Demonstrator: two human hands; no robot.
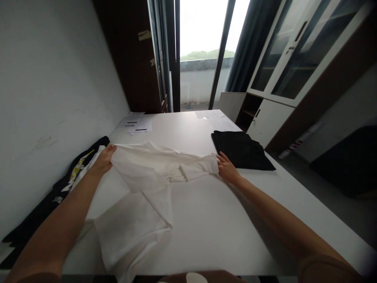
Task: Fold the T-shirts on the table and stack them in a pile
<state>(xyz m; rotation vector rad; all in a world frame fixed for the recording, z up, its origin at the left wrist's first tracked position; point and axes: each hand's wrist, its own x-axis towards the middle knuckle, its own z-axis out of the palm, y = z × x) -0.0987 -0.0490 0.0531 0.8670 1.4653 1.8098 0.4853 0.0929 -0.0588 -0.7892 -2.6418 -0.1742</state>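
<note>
A white garment [141, 173], probably a shirt, is stretched between my two hands over the white table. My left hand [105, 158] is closed on its far left corner. At the far right end of the cloth, my right hand [226, 167] pinches the edge, its thumb hidden behind the fabric. The near part of the garment lies crumpled and folded over itself, hanging past the table's front edge. Just beyond my right hand lies a folded black cloth [243, 151].
Dark clothes with white and yellow prints [70, 177] lie along the wall at the left. Printed papers [137, 124] rest at the table's [200, 228] back left, more paper [219, 120] at the back right. A cabinet [273, 118] stands right, beyond the table.
</note>
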